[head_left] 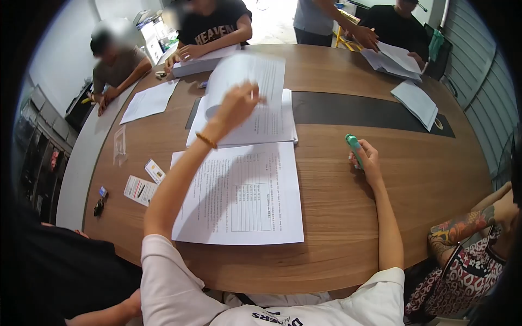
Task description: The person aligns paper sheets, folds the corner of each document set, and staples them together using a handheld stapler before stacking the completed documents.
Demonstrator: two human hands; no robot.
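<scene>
My left hand (239,103) is raised over a stack of printed sheets (272,127), its fingers curled and blurred by motion. It grips a lifted sheet of paper (247,68), which bends upward and is smeared; the exact finger contact is hard to see. My right hand (370,160) is closed round a small green stapler-like object (353,142), held just over the table at the right. Closer to me, below the stack, printed pages (244,195) lie flat with a table grid on the top one, partly under my left forearm.
Small cards (140,190), a clear plastic piece (119,145) and a small dark object (98,207) lie on the wooden table (337,228) at left. Across it, people handle papers (391,60). More sheets (416,103) and a tape roll (438,124) are at right. People sit close on both sides.
</scene>
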